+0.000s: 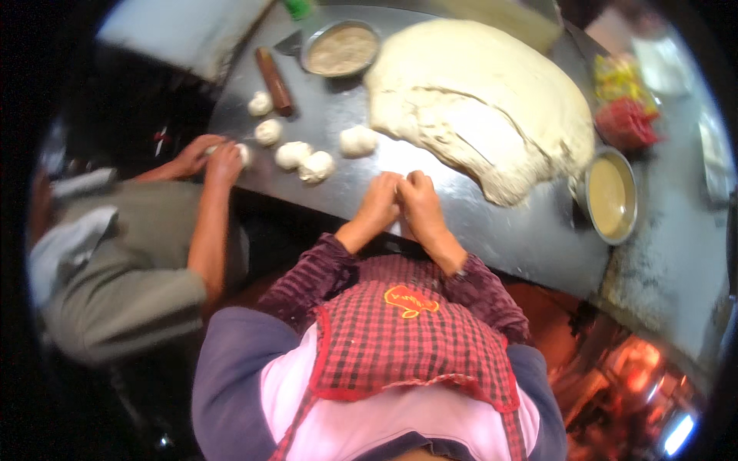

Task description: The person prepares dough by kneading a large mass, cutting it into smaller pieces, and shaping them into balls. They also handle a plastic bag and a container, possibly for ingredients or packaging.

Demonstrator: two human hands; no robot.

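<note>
My left hand [379, 199] and my right hand [424, 201] meet over the near edge of the steel table [490, 233]. Their fingers are curled in and touch at the tips; whatever may be between them is hidden. Just beyond lies a large, soft mass of dough [473, 57] with a torn, folded near side. To the left of my hands sit several dough balls: one rounded dough ball [358, 142] stands apart, and a pair, including a dough ball [316, 167], touch each other.
At the left, a co-worker's hands [222, 158] press a dough piece at the table edge. A wooden rolling pin [275, 83] and a metal bowl of flour-like powder [341, 50] lie beyond. On the right are a bowl of pale liquid [611, 196], a red plastic bag [625, 124] and a glowing fire [634, 363] below.
</note>
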